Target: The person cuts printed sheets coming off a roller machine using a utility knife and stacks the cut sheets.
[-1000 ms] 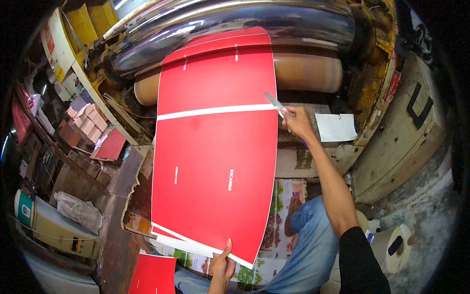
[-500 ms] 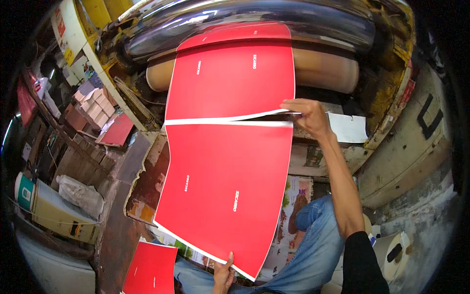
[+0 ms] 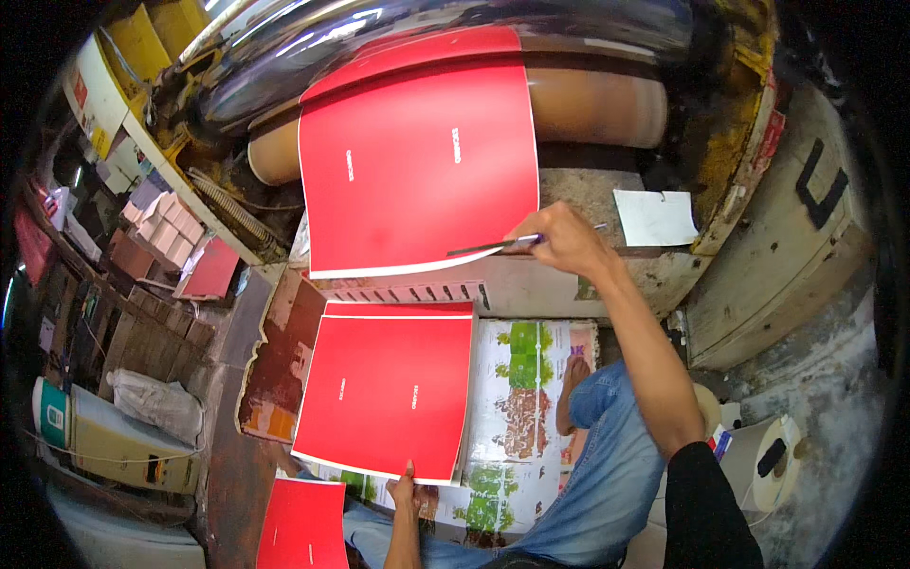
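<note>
A red sheet (image 3: 408, 171) with white edges hangs down from the rollers, its lower edge loose. At that sheet's lower right corner, my right hand (image 3: 567, 239) is closed around a thin knife (image 3: 493, 246), whose dark blade points left along the edge. Below, a separate red sheet (image 3: 384, 394) lies over what looks like a pile of similar sheets. My left hand (image 3: 405, 493) pinches its near edge, thumb on top. The fingers beneath the sheet are hidden.
A shiny metal roller (image 3: 607, 24) and a brown roller (image 3: 607, 109) run across the top. A white paper (image 3: 654, 218) lies on the machine ledge at right. Another red sheet (image 3: 301, 522) is at lower left. My jeans-clad leg (image 3: 607, 465) is at right of the printed sheets underneath.
The lower red sheet has come apart from the upper one and moved down onto the pile. My left hand has shifted slightly left; the knife now shows clearly in my right hand.
</note>
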`<state>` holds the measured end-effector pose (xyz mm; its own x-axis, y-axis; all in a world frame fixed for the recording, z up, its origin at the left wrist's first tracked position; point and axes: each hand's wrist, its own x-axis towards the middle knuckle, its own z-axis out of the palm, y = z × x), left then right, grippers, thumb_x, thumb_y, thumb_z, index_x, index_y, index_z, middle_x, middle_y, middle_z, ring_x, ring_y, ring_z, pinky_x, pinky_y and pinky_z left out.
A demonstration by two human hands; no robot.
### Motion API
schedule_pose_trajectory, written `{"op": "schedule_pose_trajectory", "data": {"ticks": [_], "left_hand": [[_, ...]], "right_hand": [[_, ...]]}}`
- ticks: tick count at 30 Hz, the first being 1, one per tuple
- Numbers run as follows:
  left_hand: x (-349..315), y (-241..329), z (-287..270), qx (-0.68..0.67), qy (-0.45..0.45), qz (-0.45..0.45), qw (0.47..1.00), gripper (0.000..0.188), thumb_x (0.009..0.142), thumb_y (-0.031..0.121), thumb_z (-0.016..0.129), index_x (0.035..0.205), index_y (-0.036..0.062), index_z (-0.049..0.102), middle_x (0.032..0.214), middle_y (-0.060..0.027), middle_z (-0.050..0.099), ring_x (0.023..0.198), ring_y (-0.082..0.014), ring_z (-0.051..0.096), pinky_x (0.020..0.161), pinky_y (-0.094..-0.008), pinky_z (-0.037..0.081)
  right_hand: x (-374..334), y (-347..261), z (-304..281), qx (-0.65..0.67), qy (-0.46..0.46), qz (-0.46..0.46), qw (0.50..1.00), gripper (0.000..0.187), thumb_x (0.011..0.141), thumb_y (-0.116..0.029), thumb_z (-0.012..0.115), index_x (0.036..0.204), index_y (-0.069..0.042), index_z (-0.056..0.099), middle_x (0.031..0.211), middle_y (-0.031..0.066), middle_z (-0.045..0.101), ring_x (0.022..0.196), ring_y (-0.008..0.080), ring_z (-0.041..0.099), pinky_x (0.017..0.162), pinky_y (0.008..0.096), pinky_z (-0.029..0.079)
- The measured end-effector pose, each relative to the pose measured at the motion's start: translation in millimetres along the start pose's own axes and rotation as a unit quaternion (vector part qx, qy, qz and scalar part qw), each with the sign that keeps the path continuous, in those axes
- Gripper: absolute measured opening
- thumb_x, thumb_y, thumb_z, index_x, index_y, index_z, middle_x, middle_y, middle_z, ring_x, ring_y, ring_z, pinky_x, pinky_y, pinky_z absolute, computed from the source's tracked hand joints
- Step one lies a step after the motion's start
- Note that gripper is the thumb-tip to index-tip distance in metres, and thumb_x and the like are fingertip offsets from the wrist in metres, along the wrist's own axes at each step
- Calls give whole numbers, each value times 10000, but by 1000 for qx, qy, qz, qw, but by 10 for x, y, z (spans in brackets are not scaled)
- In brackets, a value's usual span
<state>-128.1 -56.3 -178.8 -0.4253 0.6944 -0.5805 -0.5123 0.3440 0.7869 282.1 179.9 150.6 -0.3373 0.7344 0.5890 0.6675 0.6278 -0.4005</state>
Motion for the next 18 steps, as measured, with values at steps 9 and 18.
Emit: {"op": "schedule_pose_trajectory", "data": {"ticks": [9,18], "left_hand": [[639,122,-85,445,101,86,886,887,653,530,824,1147,-125,488,976,-272,592,865,-376,578,650,-499,516],[30,-29,928,756,87,95,642,1446,496,659,811,1465,15,-48,1483,-350,50,1407,-429,108,1122,-627,53]], "right_hand": [[26,-147,110,32,-65,6,997,296,672,-6,666,956,-75,713,832,208,665,754,344,671,663,397,524],[41,-643,-53,35,-316,26,948,207,700,-202,787,781,-29,707,609,126,646,534,218,621,519,363,488]]}}
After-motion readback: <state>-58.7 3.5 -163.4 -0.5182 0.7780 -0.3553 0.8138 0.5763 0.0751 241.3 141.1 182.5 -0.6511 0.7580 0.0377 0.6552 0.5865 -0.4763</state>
